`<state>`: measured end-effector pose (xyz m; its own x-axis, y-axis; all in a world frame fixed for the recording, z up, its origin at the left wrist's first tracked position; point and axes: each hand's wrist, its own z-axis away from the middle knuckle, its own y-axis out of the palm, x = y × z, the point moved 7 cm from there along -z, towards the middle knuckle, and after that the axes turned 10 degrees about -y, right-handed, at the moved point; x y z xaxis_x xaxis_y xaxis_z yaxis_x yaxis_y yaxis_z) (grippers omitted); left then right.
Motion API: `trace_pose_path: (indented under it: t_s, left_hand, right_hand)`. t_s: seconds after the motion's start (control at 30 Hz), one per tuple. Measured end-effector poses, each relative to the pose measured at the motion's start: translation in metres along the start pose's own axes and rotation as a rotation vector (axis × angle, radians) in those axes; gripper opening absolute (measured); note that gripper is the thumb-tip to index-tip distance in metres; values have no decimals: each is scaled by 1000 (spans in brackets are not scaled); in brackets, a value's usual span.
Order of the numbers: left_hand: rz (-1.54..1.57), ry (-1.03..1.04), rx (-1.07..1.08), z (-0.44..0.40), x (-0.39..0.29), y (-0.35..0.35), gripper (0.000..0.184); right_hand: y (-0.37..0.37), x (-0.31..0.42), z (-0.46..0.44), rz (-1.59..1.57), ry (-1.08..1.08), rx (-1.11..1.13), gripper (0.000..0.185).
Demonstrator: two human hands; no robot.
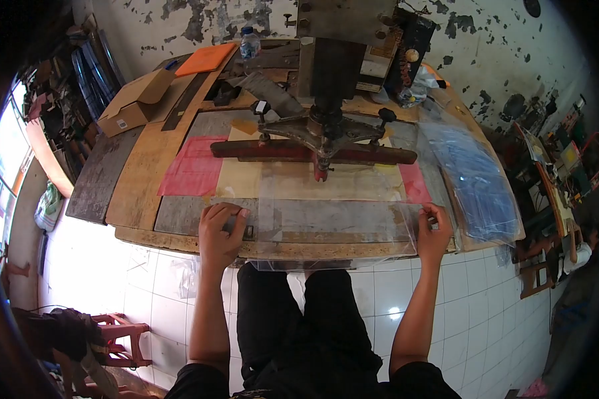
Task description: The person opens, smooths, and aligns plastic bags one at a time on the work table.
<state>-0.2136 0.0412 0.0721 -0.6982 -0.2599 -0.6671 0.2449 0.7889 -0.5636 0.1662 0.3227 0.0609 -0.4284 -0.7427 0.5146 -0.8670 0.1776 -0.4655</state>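
Observation:
A clear plastic sheet lies over the front of the wooden work table, partly under the press, and its near edge hangs past the table's front. My right hand is closed in a pinch at the sheet's right edge. My left hand is beside the sheet's left side with fingers curled and thumb drawn in; what it pinches, if anything, is too transparent to make out. Above the sheet stands a metal press with a long horizontal bar. Yellowish paper and a pink sheet lie beneath the bar.
A stack of clear plastic pieces lies at the table's right. At the left are a cardboard box and an orange folder. A water bottle stands at the back. A red stool is on the tiled floor.

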Motion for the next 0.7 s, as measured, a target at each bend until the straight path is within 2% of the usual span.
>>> trace_pose_path:
  t_s: [0.23, 0.33, 0.4, 0.43, 0.5, 0.63, 0.7]
  left_hand:
    - [-22, 72, 24, 0, -5, 1, 9]
    - [-22, 66, 78, -1, -8, 2, 14]
    - [-22, 98, 107, 0, -14, 4, 22]
    - [-22, 98, 105, -1, -13, 4, 22]
    - [-22, 109, 146, 0, -9, 9, 26]
    - [-39, 115, 165, 0, -8, 10, 28]
    - [-49, 125, 183, 0, -11, 11, 31]
  right_hand:
    - [0, 11, -3, 43, -129, 9, 13]
    - [8, 3, -8, -36, -43, 122, 20]
    - [18, -5, -13, -124, 73, 214, 35]
    - [19, -5, -18, -124, 72, 213, 35]
    - [31, -11, -25, -223, 199, 291, 46]
    - [57, -16, -47, -286, 223, 342, 46]
    - [72, -22, -54, -249, 263, 466, 41]
